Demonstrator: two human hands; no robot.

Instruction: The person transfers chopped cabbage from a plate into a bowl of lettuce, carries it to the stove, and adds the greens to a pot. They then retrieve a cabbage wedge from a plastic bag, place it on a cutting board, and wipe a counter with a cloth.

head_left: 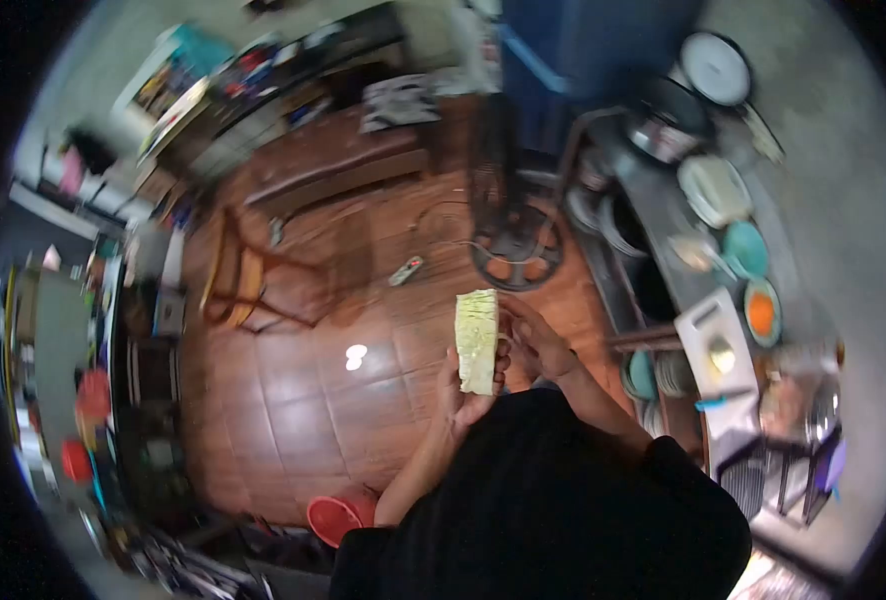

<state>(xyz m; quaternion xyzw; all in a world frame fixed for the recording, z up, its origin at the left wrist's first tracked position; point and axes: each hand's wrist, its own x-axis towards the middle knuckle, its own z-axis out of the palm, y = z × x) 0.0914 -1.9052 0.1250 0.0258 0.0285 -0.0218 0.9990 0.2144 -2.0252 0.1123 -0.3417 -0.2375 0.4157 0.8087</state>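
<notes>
Pinched in the left hand, a pale wedge is held up off the work surface

Thumb on one edge and fingers curled round the other, the left hand [466, 402] grips a pale yellow-green, leafy-looking wedge [477, 343] upright in front of the body, above the floor [293, 430]. The right hand [541, 345] is just beside its far edge, fingers loosely bent; whether they touch it, I cannot tell.

The step in hand looks like handling or inspecting the wedge rather than cutting it. Well apart, to the person's right, are a white cutting board [701, 337] bearing a small yellowish piece [721, 357], a blue handle [710, 404] by its edge and a bowl of orange food [761, 312].

Any next move calls for a steady left grip, firm enough to keep the layers together without crushing them, and clear contact from the right fingers if they share the hold.
</notes>
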